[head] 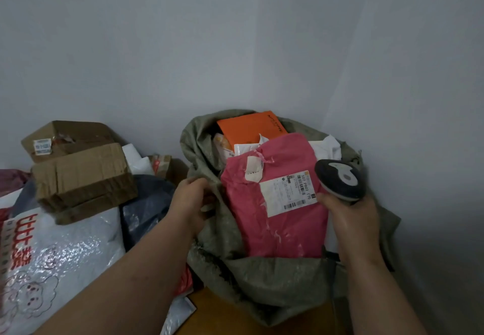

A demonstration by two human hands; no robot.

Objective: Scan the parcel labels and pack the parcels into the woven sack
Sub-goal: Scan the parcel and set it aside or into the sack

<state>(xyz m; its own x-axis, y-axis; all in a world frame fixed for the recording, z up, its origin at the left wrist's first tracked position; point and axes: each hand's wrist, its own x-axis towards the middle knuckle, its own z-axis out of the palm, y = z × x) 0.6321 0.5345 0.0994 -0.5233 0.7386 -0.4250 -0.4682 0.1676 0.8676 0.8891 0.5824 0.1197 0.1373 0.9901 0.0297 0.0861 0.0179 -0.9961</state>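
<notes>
The grey-green woven sack [262, 279] stands open in the corner. A pink parcel [275, 219] with a white label [288, 194] lies on top inside it. Behind it sit an orange box [248, 127] and white parcels [324, 148]. My left hand [191, 201] grips the sack's left rim. My right hand [351, 219] holds a dark handheld scanner [340, 178] at the pink parcel's right edge, close to the label.
To the left lies a heap of parcels: two brown cardboard boxes [83, 175], a white plastic mailer with red print [60, 256], a dark blue bag [149, 209]. Bare walls meet behind the sack. A brown surface [217, 316] shows below.
</notes>
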